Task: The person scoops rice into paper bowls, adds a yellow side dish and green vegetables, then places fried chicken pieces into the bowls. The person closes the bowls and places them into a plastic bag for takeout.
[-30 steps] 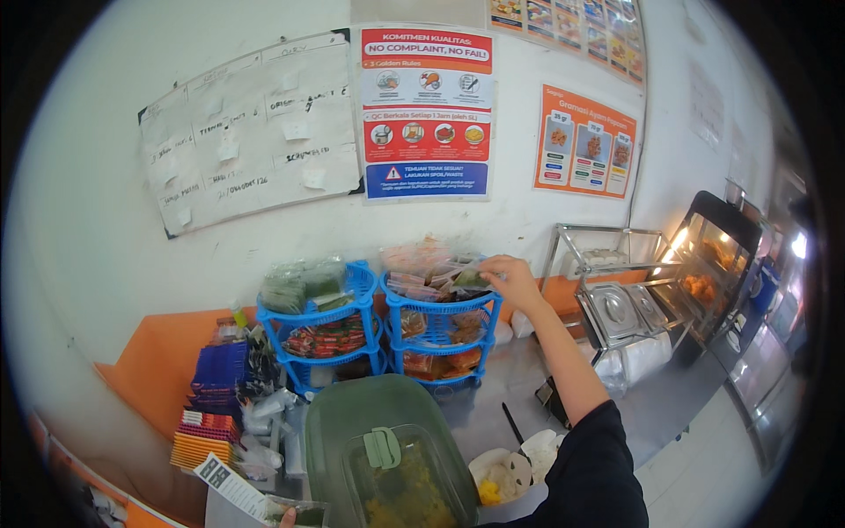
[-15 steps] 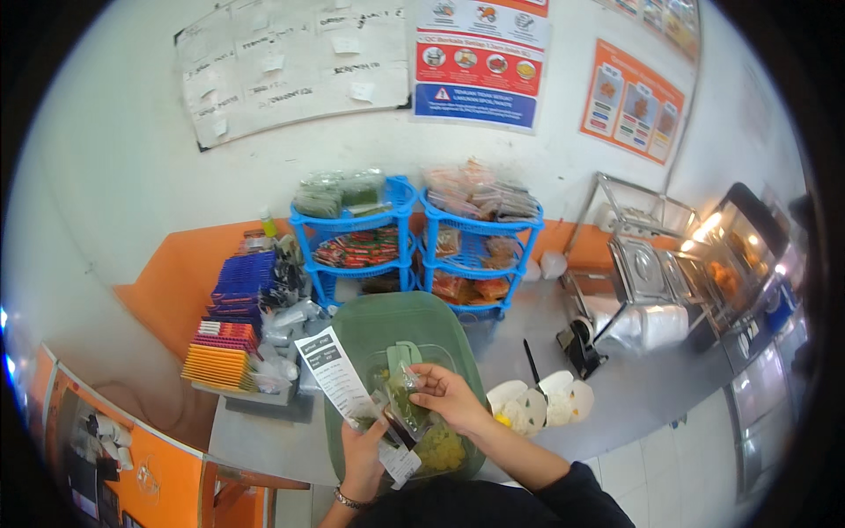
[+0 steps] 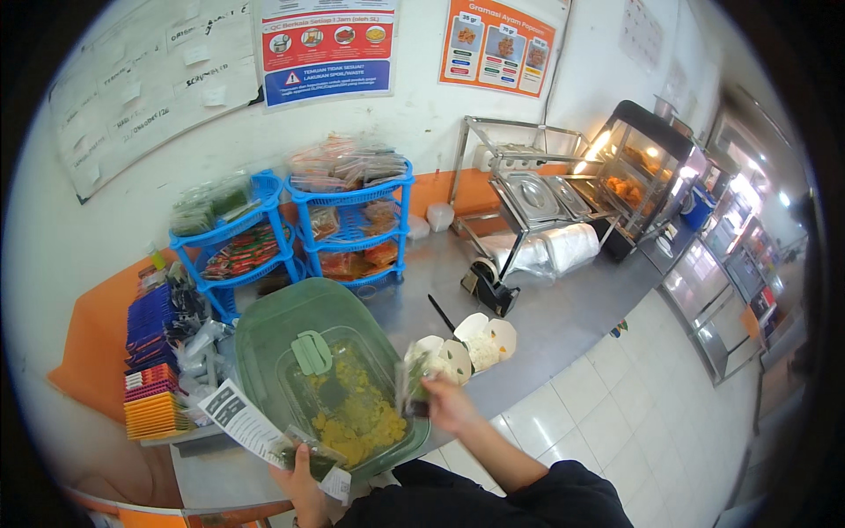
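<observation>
Hanging apart, the left hand [image 3: 301, 486] grips one slip [image 3: 245, 424] and one packet [image 3: 325, 453], the right hand [image 3: 452, 406] one blurred packet [image 3: 412, 385].

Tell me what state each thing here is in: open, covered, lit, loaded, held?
Left hand: closed on paper slip and clear packet
Right hand: closed on second packet, blurred
Green tub: lid on, yellow pieces showing through
Food boxes: open, white food inside
Blue racks: upright, loaded with packets
Warming cabinet: lit, food inside
Larger steel pan: covered
</observation>
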Demonstrator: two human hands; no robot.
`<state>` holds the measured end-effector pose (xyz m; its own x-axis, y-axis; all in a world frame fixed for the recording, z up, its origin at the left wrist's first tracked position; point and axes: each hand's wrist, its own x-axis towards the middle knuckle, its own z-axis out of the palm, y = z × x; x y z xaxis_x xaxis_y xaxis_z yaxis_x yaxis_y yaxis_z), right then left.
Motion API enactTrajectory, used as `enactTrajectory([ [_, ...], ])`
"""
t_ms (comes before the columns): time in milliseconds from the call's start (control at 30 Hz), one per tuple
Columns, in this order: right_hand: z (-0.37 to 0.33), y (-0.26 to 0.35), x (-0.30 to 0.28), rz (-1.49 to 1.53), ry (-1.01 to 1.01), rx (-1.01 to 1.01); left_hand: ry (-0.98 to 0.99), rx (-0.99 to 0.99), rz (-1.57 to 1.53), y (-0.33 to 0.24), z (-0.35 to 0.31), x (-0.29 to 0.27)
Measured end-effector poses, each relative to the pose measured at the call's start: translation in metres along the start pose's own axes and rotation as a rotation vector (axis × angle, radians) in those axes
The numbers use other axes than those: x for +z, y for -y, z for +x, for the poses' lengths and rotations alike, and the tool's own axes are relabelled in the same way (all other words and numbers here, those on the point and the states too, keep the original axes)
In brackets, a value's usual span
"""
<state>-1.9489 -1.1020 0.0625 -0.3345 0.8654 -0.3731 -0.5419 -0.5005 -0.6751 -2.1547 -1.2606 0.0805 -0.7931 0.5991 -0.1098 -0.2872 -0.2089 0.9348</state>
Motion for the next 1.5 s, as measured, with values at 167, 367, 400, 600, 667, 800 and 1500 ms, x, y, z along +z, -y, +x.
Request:
enactTrajectory([
  [167,0.009,0.06,-0.043,-0.189,0.027,-0.234,-0.063,-0.092,-0.005,0.012,-0.008,-0.027],
  [367,0.028,0.085,-0.046,-1.36,0.201,-0.419,-0.129,-0.038,0.102,0.033,-0.025,-0.076],
  [400,0.032,0.088,-0.043,-1.313,0.268,-0.397,-0.183,-0.05,0.058,0.035,-0.025,-0.084],
  [600,0.076,0.091,-0.038,-1.763,0.376,-0.499,-0.266,0.01,0.039,0.03,-0.036,-0.11],
  [667,0.087,0.088,-0.042,-1.807,0.376,-0.491,-0.302,0.056,0.021,0.033,-0.047,-0.103],
  [800,0.093,0.08,-0.043,-1.799,0.332,-0.484,-0.435,0.09,0.065,0.042,-0.052,-0.073],
  [1500,0.102,0.094,-0.044,-1.926,0.681,-0.596,-0.593,0.203,0.018,0.069,-0.099,0.054],
])
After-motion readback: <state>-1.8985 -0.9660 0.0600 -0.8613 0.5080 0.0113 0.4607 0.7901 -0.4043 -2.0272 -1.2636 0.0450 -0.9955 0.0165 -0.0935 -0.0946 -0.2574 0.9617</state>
